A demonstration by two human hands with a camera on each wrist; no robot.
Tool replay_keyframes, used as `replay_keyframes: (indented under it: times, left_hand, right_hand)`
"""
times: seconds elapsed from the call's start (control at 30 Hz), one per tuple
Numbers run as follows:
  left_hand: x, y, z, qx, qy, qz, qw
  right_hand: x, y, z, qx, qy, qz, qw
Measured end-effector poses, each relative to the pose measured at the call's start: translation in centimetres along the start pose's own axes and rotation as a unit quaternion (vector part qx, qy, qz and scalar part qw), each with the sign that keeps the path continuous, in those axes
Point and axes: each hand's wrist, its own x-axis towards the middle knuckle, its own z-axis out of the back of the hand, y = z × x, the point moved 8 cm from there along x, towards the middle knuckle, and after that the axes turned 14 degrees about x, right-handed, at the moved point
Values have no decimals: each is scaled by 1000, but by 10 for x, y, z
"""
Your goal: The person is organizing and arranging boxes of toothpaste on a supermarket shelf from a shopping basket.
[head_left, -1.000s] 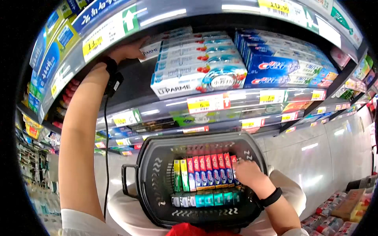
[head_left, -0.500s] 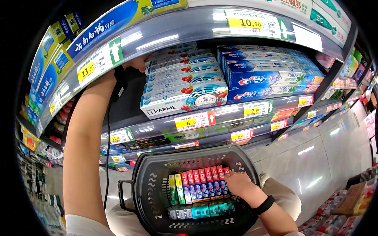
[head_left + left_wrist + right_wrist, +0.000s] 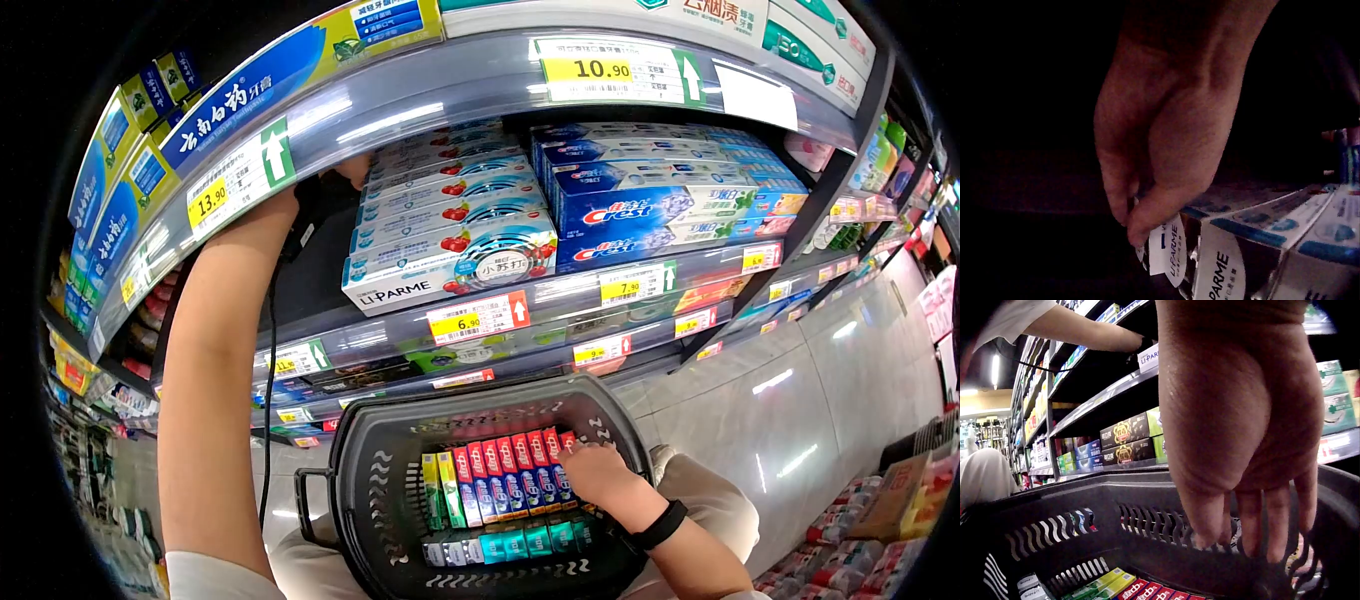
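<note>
Deep in the shelf, the left hand point(image 3: 350, 172) is mostly hidden under the upper shelf's edge. In the left wrist view, the thumb and fingers of that left hand point(image 3: 1163, 140) pinch the end of a white LI-PARME box point(image 3: 1165, 247) at the back of its row. More LI-PARME boxes point(image 3: 400, 281) are stacked towards the shelf front. The right hand point(image 3: 605, 478) is inside the black basket point(image 3: 346, 505), at the right end of the red-and-blue boxes point(image 3: 505, 480). Seen from the wrist, the right hand point(image 3: 1244, 425) hangs with its fingers pointing down, fairly straight, with nothing visible held.
Crest boxes point(image 3: 650, 215) stand right of the LI-PARME row. Overhead runs the upper shelf edge point(image 3: 450, 90) with price labels. Green-yellow boxes point(image 3: 440, 490) and teal boxes point(image 3: 525, 543) lie in the basket. A black cable point(image 3: 268, 400) hangs beside the left arm. Tiled floor point(image 3: 800, 380) lies at right.
The left hand has gone further back under the upper shelf and is less visible from the head. The head view has shifted, with the shelf lower in it. The right hand remains at the row's end.
</note>
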Motion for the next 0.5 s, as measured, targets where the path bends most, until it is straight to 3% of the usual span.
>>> replay_keyframes:
  times: [0.17,0.5]
  left_hand:
    - [-2,4,2,-15,-7,4,1000]
    - [1,-51,29,-61,-67,-32,995]
  right_hand:
    - [-3,0,3,-5,-7,2,1000]
    - [-4,2,7,18,-3,-11,1000]
